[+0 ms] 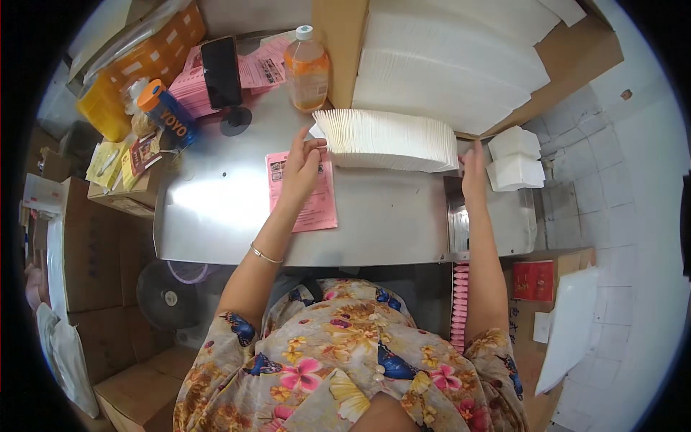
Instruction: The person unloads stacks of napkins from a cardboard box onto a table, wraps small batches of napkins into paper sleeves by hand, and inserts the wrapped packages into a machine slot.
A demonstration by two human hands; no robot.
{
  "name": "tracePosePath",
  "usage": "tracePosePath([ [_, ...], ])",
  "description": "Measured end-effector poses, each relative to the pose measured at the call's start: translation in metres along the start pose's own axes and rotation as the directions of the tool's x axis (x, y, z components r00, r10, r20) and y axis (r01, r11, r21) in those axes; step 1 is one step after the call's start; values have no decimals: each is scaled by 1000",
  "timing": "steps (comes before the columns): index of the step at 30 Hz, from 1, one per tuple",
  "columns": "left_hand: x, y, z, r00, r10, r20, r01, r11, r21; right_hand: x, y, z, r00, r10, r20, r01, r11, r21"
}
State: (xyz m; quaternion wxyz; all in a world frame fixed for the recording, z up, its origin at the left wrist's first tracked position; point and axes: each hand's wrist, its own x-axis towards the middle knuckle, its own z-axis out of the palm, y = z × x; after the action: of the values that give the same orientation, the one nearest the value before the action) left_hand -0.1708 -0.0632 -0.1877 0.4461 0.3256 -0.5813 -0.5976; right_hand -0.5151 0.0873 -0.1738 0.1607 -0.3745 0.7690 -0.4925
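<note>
A long row of white folded paper sheets, like napkins [389, 141], stands on edge across the metal table. My left hand [302, 162] is at the row's left end, fingers apart and slightly bent, with the fingertips at or close to the end sheets. At the right end is my right hand [473, 173], its fingers stretched out and pointing away from me. Whether either hand presses on the paper is hard to tell. Beneath my left wrist lies a pink printed sheet or thin stack [317, 205].
A large cardboard box [342, 54] of white paper stacks stands behind the row. Two small white stacks [515, 173] sit at right. An orange-labelled bottle [306, 72], phone on a stand [221, 72], blue YOYO canister [169, 115] and pink leaflets [191, 90] occupy the back left.
</note>
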Motion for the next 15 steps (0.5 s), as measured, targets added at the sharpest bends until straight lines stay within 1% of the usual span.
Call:
tracePosePath([
  [1,4,-6,1,1000,-4,1,4,1000,9,-2,-7,5,999,44,-8,-39,953,300],
  [2,7,-12,1,1000,-8,2,7,1000,19,-4,-15,8,999,47,-8,-42,953,299],
  [4,8,-3,4,1000,-26,8,26,999,26,-9,-28,13,1000,3,9,-8,820,572],
  [5,8,3,7,999,-42,12,41,999,35,-12,-34,15,1000,7,9,-11,819,574],
  [7,10,12,11,999,-38,14,37,997,72,-19,-43,21,989,-40,142,-54,797,602],
  [8,11,13,13,999,-32,14,31,994,107,-21,-42,24,987,0,161,-91,825,559],
  [9,13,11,15,999,-36,9,35,993,109,-23,-41,26,986,2,167,-96,824,559],
  [11,18,5,18,999,-12,33,6,987,158,-26,-39,30,980,-39,196,-44,916,399],
  [12,20,1,18,999,-14,30,9,987,161,-26,-39,33,979,-37,199,-47,915,401],
  [14,24,-6,19,1000,0,13,-2,983,182,-28,-35,40,983,-124,133,57,904,424],
  [15,21,2,23,986,166,-16,-157,957,245,-28,-34,44,981,-159,106,101,901,422],
])
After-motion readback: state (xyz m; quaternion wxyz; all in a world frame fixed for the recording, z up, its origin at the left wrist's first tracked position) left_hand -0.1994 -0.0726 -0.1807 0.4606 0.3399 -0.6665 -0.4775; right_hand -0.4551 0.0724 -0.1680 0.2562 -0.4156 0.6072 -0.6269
